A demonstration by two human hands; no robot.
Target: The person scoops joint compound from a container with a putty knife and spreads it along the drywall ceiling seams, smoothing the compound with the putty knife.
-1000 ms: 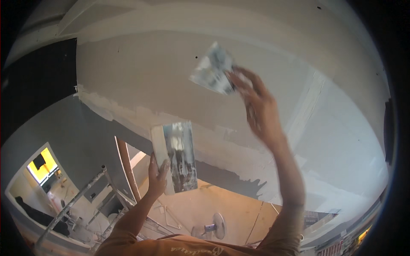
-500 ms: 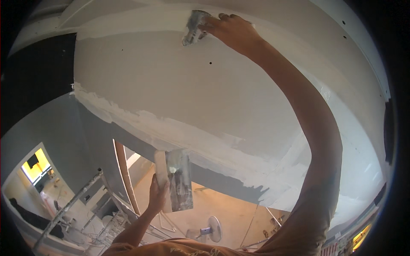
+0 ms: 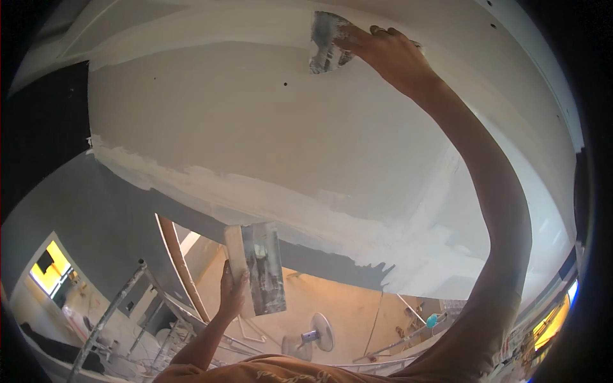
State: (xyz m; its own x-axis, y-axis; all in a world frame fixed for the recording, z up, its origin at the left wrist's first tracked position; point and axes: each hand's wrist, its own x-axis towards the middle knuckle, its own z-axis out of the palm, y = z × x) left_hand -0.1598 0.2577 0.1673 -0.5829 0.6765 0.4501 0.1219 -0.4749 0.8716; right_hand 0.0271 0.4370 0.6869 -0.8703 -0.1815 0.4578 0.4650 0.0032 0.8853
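Overhead stretches a grey-white ceiling panel (image 3: pixel 242 127) with pale bands of filler along its seams. My right arm reaches up high, and my right hand (image 3: pixel 393 57) is closed on a putty knife (image 3: pixel 324 46). The wide metal blade, smeared with filler, lies against the far seam band. Lower down, at about chest height, my left hand (image 3: pixel 234 292) grips a broad finishing knife (image 3: pixel 265 268) by its pale handle. A small lump of filler clings to the middle of its smeared blade. My right fingers are partly hidden behind the hand.
Metal scaffold rails (image 3: pixel 105 319) rise at lower left. A fan (image 3: pixel 317 333) stands far below, near the bottom middle. A black opening (image 3: pixel 48 127) borders the panel at left, and a bright yellow window (image 3: pixel 51 265) shows beyond a doorway.
My right hand has slid the putty knife rightward along the seam, past the small dark hole in the panel. The view has shifted slightly. My left hand keeps nearly the same hold and place.
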